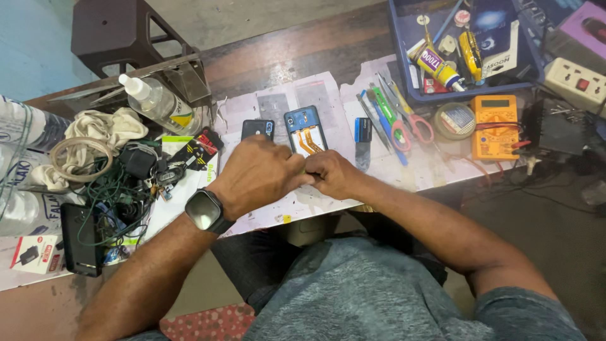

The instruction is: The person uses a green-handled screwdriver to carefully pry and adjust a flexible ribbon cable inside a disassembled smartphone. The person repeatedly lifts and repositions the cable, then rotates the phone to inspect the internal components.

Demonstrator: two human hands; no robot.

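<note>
A: Where are the hands?

B: Both meet at the near end of the opened phone (pixel 306 131), which lies back-up on the paper-covered bench (pixel 328 202) with its blue frame and orange flex cables showing. The left hand (pixel 257 175), with a smartwatch (pixel 204 210) on its wrist, is curled with fingers bunched toward the right hand (pixel 332 173), which is closed in a loose fist. They touch each other; whatever they pinch between them is hidden, so I cannot tell what they hold.

A: What lies around the phone?

B: Just left of it, a small dark camera cover (pixel 257 129). Just right, a small blue-and-black part (pixel 362 130), then tweezers and red-handled scissors (pixel 404 126). Further right, a yellow multimeter (pixel 496 126). Beyond that, a blue tray (pixel 401 57) holding a glue tube (pixel 440 67). Well to the left, a clear squeeze bottle (pixel 158 101) and a tangle of green wire (pixel 113 196).
</note>
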